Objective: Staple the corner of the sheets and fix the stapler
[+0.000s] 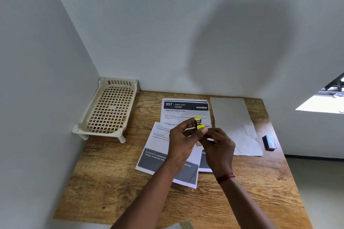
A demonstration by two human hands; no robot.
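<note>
Both hands meet above the middle of a wooden table [115,182]. Between them is a small yellow and black clip-like object [198,123], held upright over printed sheets. My left hand [181,141] pinches it from the left with thumb and fingers. My right hand [218,145], with a red thread on its wrist, pinches its lower yellow end from the right. Under the hands lie printed paper sheets [184,111], one headed "957 Dining Area", and another sheet [158,150] angled to the left of them.
A beige perforated plastic rack [109,109] on short legs stands in the far left corner against the walls. A blank white sheet [236,124] lies at the right, with a small dark object [269,142] near the table's right edge. White walls close the left and back.
</note>
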